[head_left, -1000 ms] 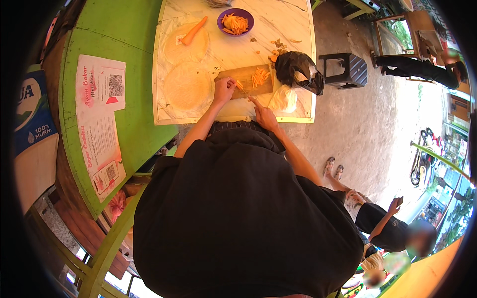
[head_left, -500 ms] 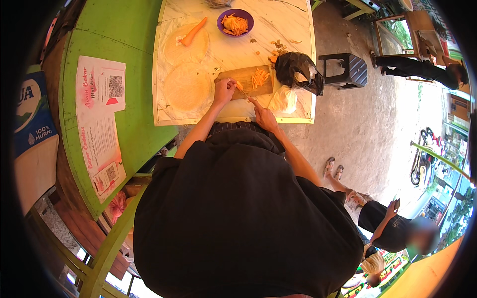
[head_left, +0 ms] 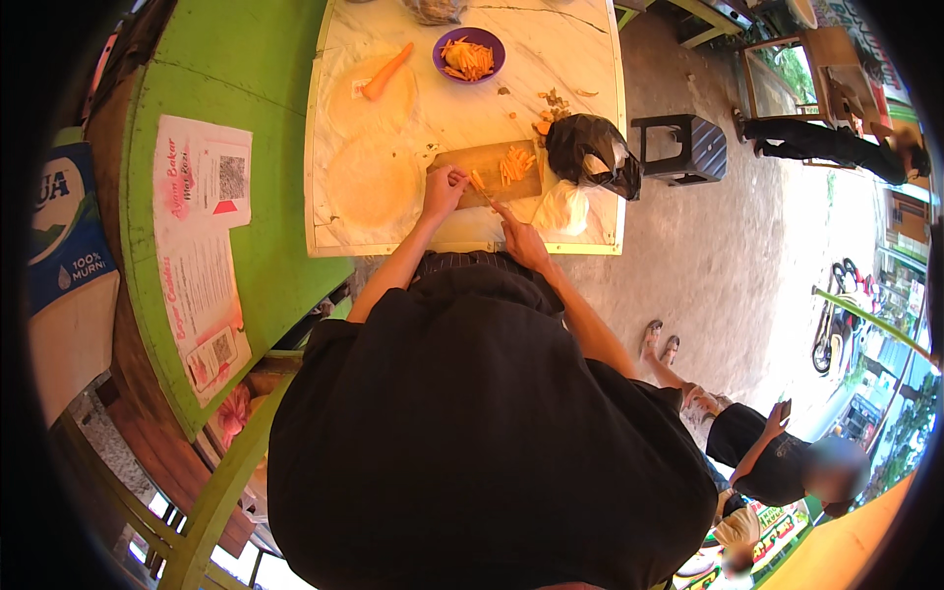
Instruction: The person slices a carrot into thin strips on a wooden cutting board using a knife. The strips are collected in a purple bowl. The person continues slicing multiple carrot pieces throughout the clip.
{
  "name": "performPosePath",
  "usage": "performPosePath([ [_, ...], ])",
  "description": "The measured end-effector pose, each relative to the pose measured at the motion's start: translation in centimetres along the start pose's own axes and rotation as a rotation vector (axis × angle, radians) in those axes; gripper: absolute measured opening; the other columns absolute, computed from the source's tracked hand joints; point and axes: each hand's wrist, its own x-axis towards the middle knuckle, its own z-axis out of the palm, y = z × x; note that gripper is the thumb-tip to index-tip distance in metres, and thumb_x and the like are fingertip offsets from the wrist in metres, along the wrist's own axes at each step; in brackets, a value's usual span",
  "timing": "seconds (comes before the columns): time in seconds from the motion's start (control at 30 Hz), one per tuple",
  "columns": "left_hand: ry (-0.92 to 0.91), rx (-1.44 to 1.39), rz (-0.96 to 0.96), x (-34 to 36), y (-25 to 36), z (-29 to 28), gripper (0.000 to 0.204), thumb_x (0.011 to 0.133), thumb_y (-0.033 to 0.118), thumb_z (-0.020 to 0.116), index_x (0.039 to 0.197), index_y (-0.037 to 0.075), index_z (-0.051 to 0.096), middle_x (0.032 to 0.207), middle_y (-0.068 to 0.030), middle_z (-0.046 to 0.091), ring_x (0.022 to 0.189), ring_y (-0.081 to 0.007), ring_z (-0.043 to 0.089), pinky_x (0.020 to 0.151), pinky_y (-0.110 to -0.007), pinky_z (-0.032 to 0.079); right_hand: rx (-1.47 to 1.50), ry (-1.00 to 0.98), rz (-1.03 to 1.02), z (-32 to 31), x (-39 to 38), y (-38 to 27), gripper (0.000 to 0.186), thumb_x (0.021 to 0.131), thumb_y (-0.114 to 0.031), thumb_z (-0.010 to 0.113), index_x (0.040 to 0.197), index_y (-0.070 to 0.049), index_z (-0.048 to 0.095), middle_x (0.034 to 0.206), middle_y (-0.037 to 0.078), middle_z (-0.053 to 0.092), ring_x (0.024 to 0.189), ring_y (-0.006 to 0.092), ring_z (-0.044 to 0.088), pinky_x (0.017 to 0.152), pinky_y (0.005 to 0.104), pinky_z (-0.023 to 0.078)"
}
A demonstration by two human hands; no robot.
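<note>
My right hand (head_left: 521,233) is closed on a knife (head_left: 489,197) angled over a wooden cutting board (head_left: 516,192). My left hand (head_left: 447,187) pinches a piece of carrot (head_left: 475,180) beside the blade. Carrot sticks (head_left: 516,162) lie in a pile on the board's right half. Farther back on the pale marbled table (head_left: 531,39) are a purple bowl (head_left: 443,41) of cut carrot and a whole carrot (head_left: 385,74) on one of two pale round items (head_left: 369,192). Peelings (head_left: 554,101), a black bag (head_left: 580,143) and a white bag (head_left: 568,206) sit at the right.
A green bench or table (head_left: 265,79) with a printed sheet (head_left: 192,265) runs along my left. A dark plastic stool (head_left: 693,147) stands on the concrete floor (head_left: 708,246). Another person (head_left: 747,442) with a phone is at lower right; one more (head_left: 836,143) is at upper right.
The whole view has shifted slightly, with the table lower in the picture. Both hands stay at the board with the same grips and show little other movement.
</note>
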Motion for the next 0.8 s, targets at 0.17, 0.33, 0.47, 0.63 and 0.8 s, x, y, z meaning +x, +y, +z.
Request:
performPosePath([
  [0.17,-0.02,0.014,0.018,0.0,-0.1,0.1,0.01,0.094,0.004,0.071,0.097,-0.006,0.07,0.078,-0.0092,0.068,0.067,-0.0141,0.066,0.061,-0.028,0.054,0.002,-0.031,0.047,0.2,0.5,-0.2,0.055,0.103,-0.008,0.048,0.156,-0.017,0.041,0.07,0.031,0.059,0.065,0.0511,0.06,0.062,0.0561,0.044],
  [0.33,0.002,0.088,0.1,0.1,-0.6,0.0,0.01,0.093,0.003,0.072,0.097,-0.006,0.069,0.08,-0.0092,0.068,0.067,-0.0136,0.065,0.062,-0.027,0.055,0.001,-0.038,0.054,0.2,0.7,-0.3,0.053,0.103,-0.008,0.048,0.155,-0.017,0.043,0.069,0.032,0.058,0.065,0.0513,0.06,0.063,0.0563,0.044],
  [0.47,0.014,0.086,0.084,0.0,-0.1,0.1,0.009,0.088,0.001,0.074,0.094,-0.006,0.07,0.078,-0.0111,0.068,0.068,-0.0166,0.064,0.064,-0.03,0.054,0.009,-0.024,0.045,0.4,0.6,-0.2,0.053,0.103,-0.008,0.048,0.155,-0.017,0.043,0.069,0.032,0.058,0.065,0.0512,0.06,0.062,0.0561,0.044],
  [0.63,0.017,0.051,0.063,0.2,-0.6,0.1,0.009,0.086,0.001,0.075,0.092,-0.005,0.071,0.076,-0.0113,0.067,0.068,-0.0176,0.063,0.064,-0.031,0.052,-0.017,-0.029,0.049,0.4,0.6,-0.3,0.054,0.103,-0.009,0.048,0.156,-0.018,0.042,0.07,0.031,0.059,0.065,0.0514,0.06,0.062,0.0563,0.044],
  [0.8,-0.007,0.032,0.014,0.3,-0.7,0.1,0.008,0.086,0.001,0.075,0.091,-0.004,0.071,0.076,-0.0103,0.067,0.067,-0.0168,0.063,0.064,-0.031,0.053,-0.021,-0.025,0.052,0.5,0.6,-0.1,0.054,0.103,-0.009,0.048,0.156,-0.019,0.042,0.07,0.032,0.059,0.065,0.0517,0.06,0.062,0.057,0.044],
])
